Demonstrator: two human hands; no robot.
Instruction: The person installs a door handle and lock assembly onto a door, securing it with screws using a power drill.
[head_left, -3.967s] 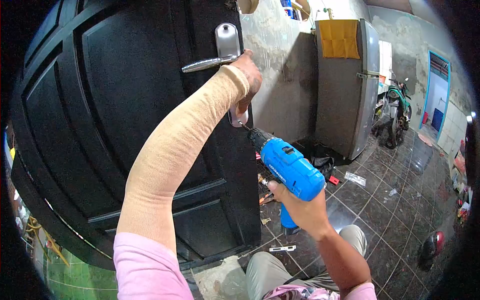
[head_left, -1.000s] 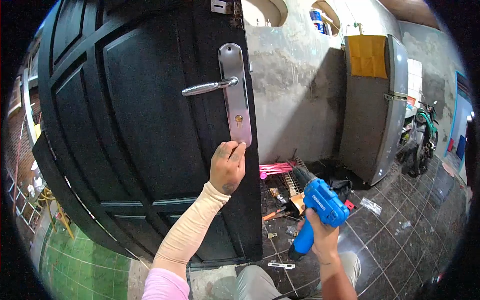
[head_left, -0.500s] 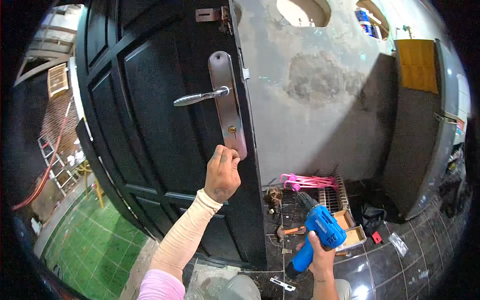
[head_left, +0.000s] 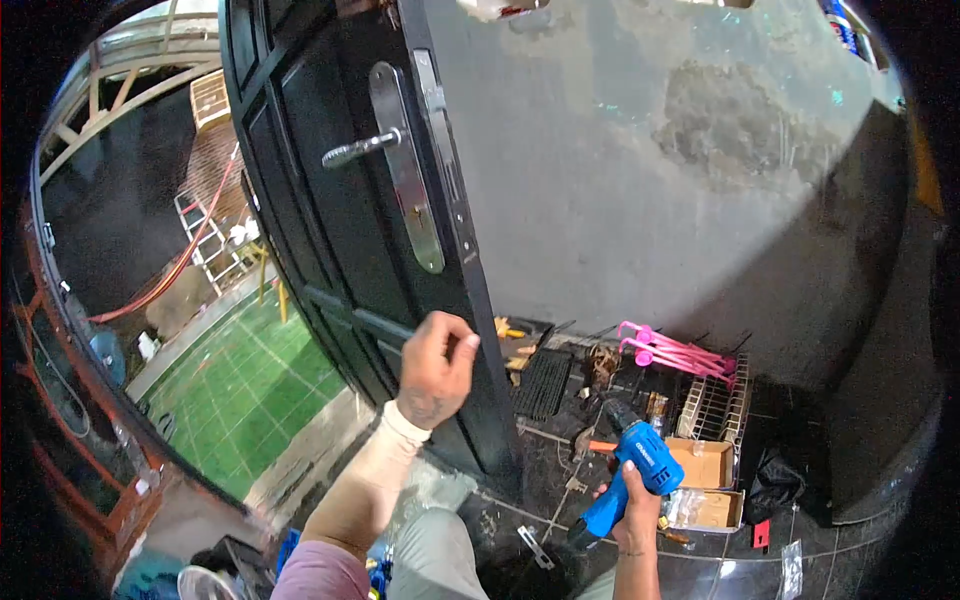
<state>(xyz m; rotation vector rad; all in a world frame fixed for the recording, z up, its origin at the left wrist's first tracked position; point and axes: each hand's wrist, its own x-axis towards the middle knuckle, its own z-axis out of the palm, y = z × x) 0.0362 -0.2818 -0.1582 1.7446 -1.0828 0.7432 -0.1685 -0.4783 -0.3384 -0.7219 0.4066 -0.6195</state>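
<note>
My left hand (head_left: 438, 368) is closed in a pinch in front of the black door (head_left: 330, 215), below the silver handle plate (head_left: 400, 150). Whatever its fingertips may hold is too small or hidden to make out. The lever handle (head_left: 358, 150) sticks out to the left from the plate, above a keyhole. A lock faceplate (head_left: 443, 140) shows along the door's edge. My right hand (head_left: 640, 515) is wrapped around the grip of a blue cordless drill (head_left: 645, 458), low on the right, its chuck pointing up and to the left.
Pink plastic rods (head_left: 680, 355) and a wire rack (head_left: 712, 405) lie by the grey wall (head_left: 590, 200). An opened cardboard box (head_left: 712, 508), a hammer (head_left: 592, 445) and a small metal plate (head_left: 535, 547) are on the dark tiles. Green tiled floor (head_left: 240, 405) lies left of the door.
My left hand has come down off the lower end of the handle plate. The view has shifted, showing more of the door's edge. The drill stays in my right hand.
</note>
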